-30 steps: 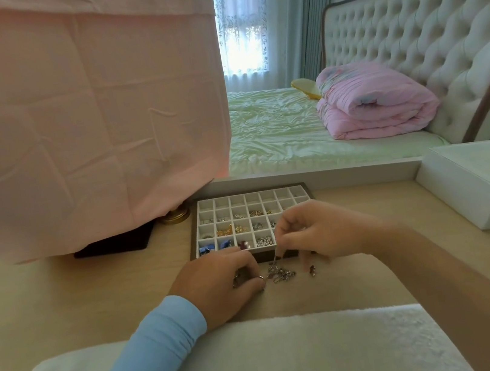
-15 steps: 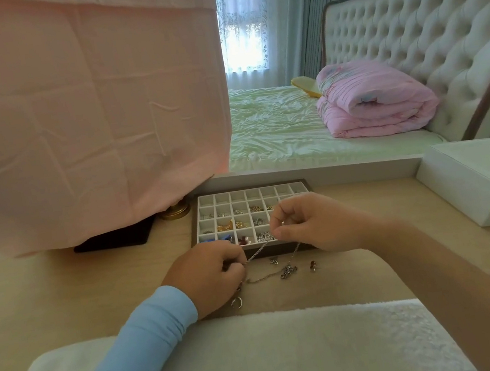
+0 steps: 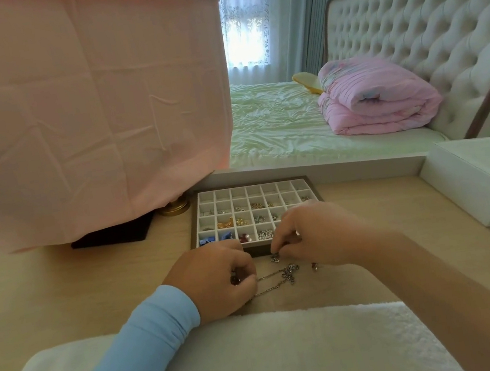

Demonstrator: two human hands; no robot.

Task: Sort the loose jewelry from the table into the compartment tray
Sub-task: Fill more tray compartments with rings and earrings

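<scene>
— What changed?
— Your right hand [image 3: 318, 238] has dropped; the chain [image 3: 288, 271] lies slack on the desk [image 3: 93, 287], before the tray [image 3: 193, 234].
— Grips?
— Your left hand [image 3: 216, 281] pinches the chain; the right, can't tell. Untangling, likely: next, lift gently.

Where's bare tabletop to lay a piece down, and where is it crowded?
Free: table left of the compartment tray, between the black pad and the left hand; also right of the tray, up to the white box. Crowded: the strip between tray and towel, with the right hand, left hand and chain.
</scene>
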